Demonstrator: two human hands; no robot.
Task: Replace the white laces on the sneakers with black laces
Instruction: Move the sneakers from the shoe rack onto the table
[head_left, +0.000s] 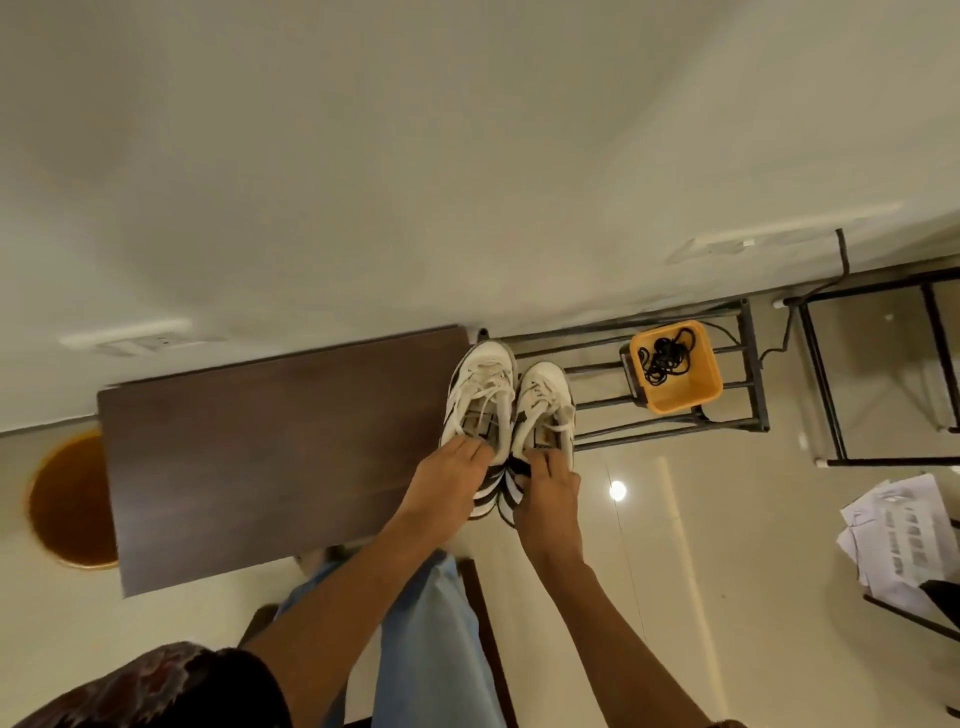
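A: Head view, looking down: the left hand (451, 470) holds the left sneaker (480, 395) by its heel end, fingers curled over the collar, and the right hand (546, 486) grips the right sneaker (543, 410) the same way. The two shoes touch side by side, toes pointing away, at the right edge of the table (260, 447).

B: Are they resting on it?

A: I cannot tell whether the soles are down or just above the surface. The right shoe seems to sit past the table's edge, over the metal rack (675, 415).

B: Then that is the risk. If the hands let go here, that shoe may drop between the rack's bars or tip off the edge.

A: Agreed. Also the white laces (485, 387) look still threaded and loose, so a trailing end could snag on a bar.

B: And the black laces (665, 358)?

A: Bundled in the yellow tub (691, 395) on the rack, near the shoes but apart from them. A knock against the rack could upset the tub.

B: The room?

A: Dark wood tabletop against a pale wall, glossy pale floor tiles reflecting a lamp, an orange round thing (67, 499) left of the table, papers (898, 540) far right.
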